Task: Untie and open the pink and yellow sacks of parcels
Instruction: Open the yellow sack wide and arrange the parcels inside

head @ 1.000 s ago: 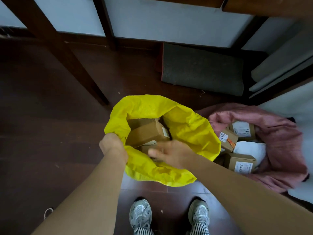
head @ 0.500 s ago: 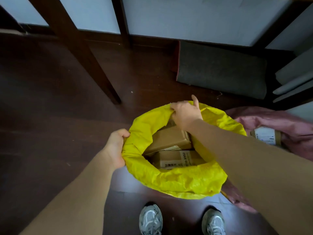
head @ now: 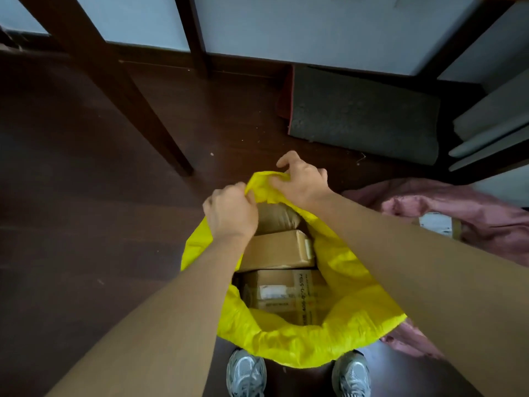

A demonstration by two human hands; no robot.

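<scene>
I hold the far rim of the yellow sack (head: 337,328) with both hands: left hand (head: 230,212) and right hand (head: 300,181), fingers curled on it. Parcels (head: 276,249) show just behind my fingers. Next, I think, roll this rim outward.

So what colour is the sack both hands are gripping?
Bright yellow sack, clearest in the head view.

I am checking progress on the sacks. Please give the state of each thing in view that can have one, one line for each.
yellow sack: open, boxes visible inside
pink sack: lying beside the yellow one, a labelled parcel showing
left hand: grips the yellow sack's far rim
right hand: grips the same rim
top box: closed, inside the yellow sack
</scene>
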